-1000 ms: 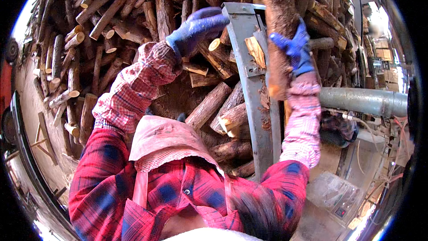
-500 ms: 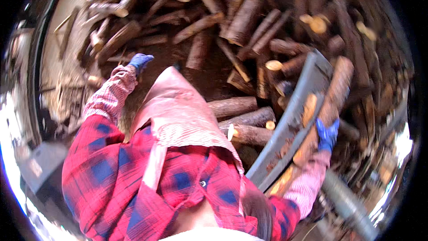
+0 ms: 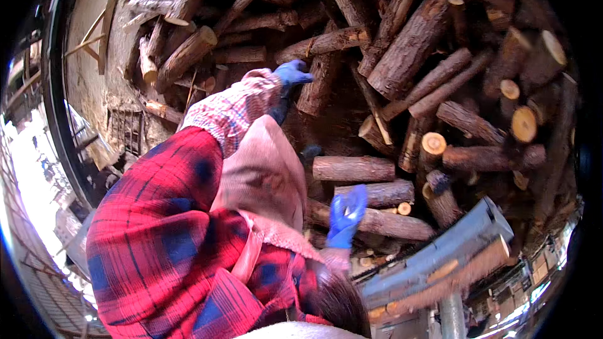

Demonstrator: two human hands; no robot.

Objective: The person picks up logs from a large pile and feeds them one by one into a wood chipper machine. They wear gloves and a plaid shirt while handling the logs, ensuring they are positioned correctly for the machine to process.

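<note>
Both my hands wear blue gloves. My left hand (image 3: 293, 74) reaches forward, fingers stretched toward a short bark-covered log (image 3: 317, 85) in the pile; whether the fingertips touch it I cannot tell. Nothing shows in that hand. My right hand (image 3: 347, 216) is raised in front of my body, fingers apart and empty, above several short logs lying side by side, among them a brown log (image 3: 353, 168) and a greyish log (image 3: 375, 193). At the lower right, a long log (image 3: 461, 273), blurred, lies along a grey trough (image 3: 433, 245).
Logs heap up ahead and to the right, including a thick log (image 3: 411, 47) and a cut log end (image 3: 524, 124). A wooden frame (image 3: 100, 34) leans on the wall at the left. A metal pipe (image 3: 452, 317) sits below the trough.
My right hand has let go of the log at the trough and come back leftward. My left hand has moved right and forward to the pile. The view has turned, and my body leans left.
</note>
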